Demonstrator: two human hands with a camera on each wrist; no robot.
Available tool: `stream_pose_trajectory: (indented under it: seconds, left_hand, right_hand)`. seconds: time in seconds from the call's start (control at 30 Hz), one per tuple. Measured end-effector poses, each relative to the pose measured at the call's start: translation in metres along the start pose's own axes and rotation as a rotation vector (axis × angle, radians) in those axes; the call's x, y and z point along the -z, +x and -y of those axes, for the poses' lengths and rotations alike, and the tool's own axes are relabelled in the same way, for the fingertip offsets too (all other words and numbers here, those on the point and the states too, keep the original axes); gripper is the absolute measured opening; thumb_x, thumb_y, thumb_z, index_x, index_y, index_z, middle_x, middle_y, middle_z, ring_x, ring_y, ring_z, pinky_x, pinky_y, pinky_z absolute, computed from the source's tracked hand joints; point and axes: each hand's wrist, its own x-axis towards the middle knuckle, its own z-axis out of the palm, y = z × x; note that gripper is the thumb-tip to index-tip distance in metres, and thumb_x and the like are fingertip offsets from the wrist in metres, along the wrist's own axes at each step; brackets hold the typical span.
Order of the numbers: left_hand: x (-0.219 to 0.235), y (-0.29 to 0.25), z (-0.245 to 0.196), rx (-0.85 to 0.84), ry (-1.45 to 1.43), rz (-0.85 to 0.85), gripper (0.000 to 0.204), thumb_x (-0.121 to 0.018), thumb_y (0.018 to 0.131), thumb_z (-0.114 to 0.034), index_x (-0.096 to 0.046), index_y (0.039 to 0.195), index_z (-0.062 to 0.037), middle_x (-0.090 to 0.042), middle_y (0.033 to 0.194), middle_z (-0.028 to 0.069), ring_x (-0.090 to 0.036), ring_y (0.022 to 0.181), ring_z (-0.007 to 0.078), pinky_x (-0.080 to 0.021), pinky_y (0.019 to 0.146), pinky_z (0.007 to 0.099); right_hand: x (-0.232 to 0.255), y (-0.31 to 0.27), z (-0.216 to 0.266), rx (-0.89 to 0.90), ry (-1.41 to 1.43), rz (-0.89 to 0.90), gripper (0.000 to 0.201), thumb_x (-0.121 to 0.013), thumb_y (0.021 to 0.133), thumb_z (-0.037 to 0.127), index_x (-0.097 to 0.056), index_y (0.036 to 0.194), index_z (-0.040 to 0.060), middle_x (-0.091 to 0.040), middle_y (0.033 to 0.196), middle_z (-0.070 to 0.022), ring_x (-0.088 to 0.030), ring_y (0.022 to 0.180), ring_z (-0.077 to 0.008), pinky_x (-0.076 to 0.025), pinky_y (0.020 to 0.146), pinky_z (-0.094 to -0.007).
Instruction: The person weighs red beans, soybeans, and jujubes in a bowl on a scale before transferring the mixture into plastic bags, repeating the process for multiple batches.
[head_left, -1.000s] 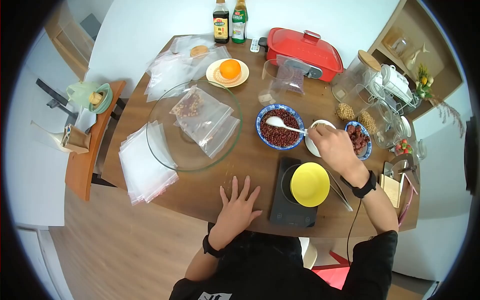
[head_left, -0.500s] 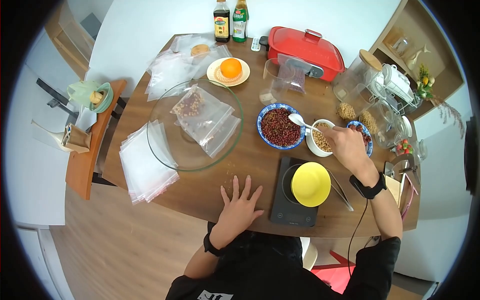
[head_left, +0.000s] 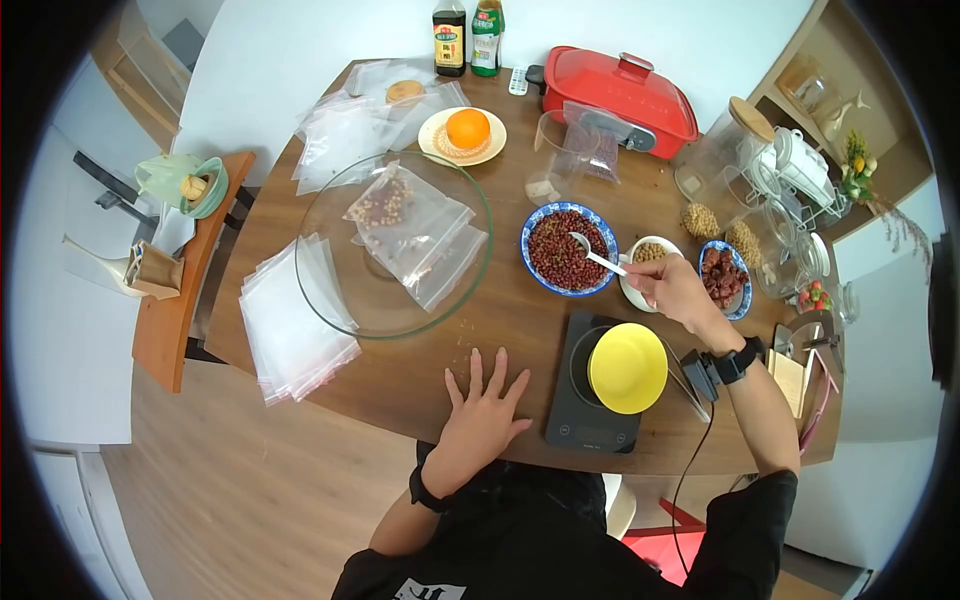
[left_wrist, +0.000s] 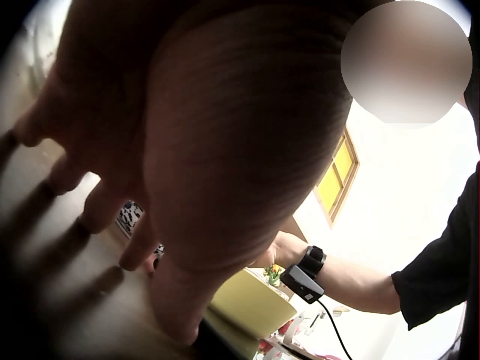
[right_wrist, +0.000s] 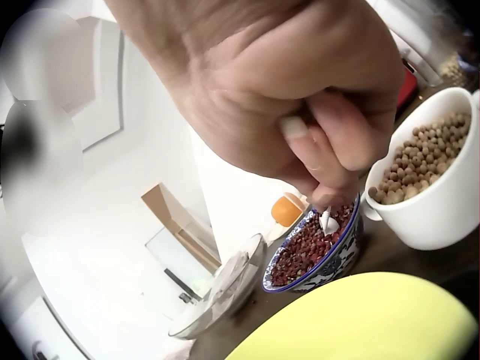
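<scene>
My right hand pinches the handle of a white spoon between thumb and fingers. The spoon's head lies over the small red beans in a blue-and-white bowl. Beneath my right hand stands a white cup of pale round beans, partly covered by the hand in the head view. My left hand rests on the table near its front edge, fingers spread, holding nothing. Between the two hands, a yellow bowl sits on a black kitchen scale.
A large glass bowl with zip bags inside stands left, beside stacked clear bags. Behind are an orange on a plate and a red electric cooker. To the right are a dish of reddish-brown pieces, tongs and glass jars.
The right hand moved right with the spoon, from the middle of the red beans to the bowl's right edge, then slightly back left over the beans. The left hand stayed on the table.
</scene>
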Motion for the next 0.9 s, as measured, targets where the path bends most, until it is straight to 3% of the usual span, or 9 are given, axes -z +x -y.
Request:
stream_pose_trajectory:
  seconds: [0.03, 0.07, 0.13, 0.23, 0.9]
  left_hand:
    - [0.000, 0.000, 0.000, -0.001, 0.003, -0.003, 0.072, -0.070, 0.095, -0.045, -0.047, 0.156, -0.0136, -0.030, 0.167, 0.0237, -0.025, 0.152, 0.0559, -0.032, 0.109, 0.0808]
    - [-0.001, 0.000, 0.001, -0.002, 0.005, -0.003, 0.072, -0.070, 0.095, -0.045, -0.047, 0.156, -0.0136, -0.030, 0.167, 0.0237, -0.025, 0.152, 0.0559, -0.032, 0.109, 0.0808]
    - [-0.001, 0.000, 0.001, -0.003, 0.006, 0.002, 0.072, -0.070, 0.096, -0.046, -0.046, 0.156, -0.0135, -0.030, 0.167, 0.0239, -0.025, 0.152, 0.0557, -0.032, 0.109, 0.0807]
    - [0.000, 0.000, 0.001, -0.007, 0.006, 0.002, 0.072, -0.070, 0.096, -0.045, -0.046, 0.156, -0.0135, -0.030, 0.167, 0.0241, -0.025, 0.152, 0.0556, -0.032, 0.109, 0.0806]
    - [0.002, 0.004, -0.001, 0.012, 0.028, 0.031, 0.072, -0.069, 0.096, -0.048, -0.045, 0.157, -0.0154, -0.032, 0.165, 0.0235, -0.027, 0.151, 0.0557, -0.033, 0.108, 0.0813]
  right_hand:
    - [0.000, 0.002, 0.001, -0.151, 0.216, 0.076, 0.019, -0.069, 0.099, 0.011, -0.078, 0.111, -0.0001, -0.067, 0.072, -0.0071, -0.053, 0.053, -0.0129, -0.039, 0.049, -0.0292]
    - [0.002, 0.000, 0.002, -0.151, 0.217, 0.076, 0.019, -0.069, 0.099, 0.011, -0.078, 0.111, -0.0001, -0.067, 0.072, -0.0071, -0.053, 0.053, -0.0129, -0.039, 0.049, -0.0292]
    - [0.007, -0.003, 0.009, -0.339, 0.489, 0.171, 0.022, -0.066, 0.103, 0.013, -0.074, 0.117, -0.0012, -0.056, 0.069, 0.0020, -0.039, 0.049, -0.0035, -0.023, 0.043, -0.0241]
    - [0.007, -0.001, 0.001, -0.373, 0.609, 0.202, 0.024, -0.062, 0.105, 0.014, -0.071, 0.123, 0.0010, -0.055, 0.070, 0.0017, -0.033, 0.046, -0.0028, -0.017, 0.041, -0.0233]
    - [0.026, -0.023, -0.010, -0.320, 0.812, 0.154, 0.034, -0.062, 0.107, 0.016, -0.066, 0.136, -0.0005, -0.054, 0.072, 0.0023, -0.029, 0.042, -0.0010, -0.019, 0.037, -0.0205]
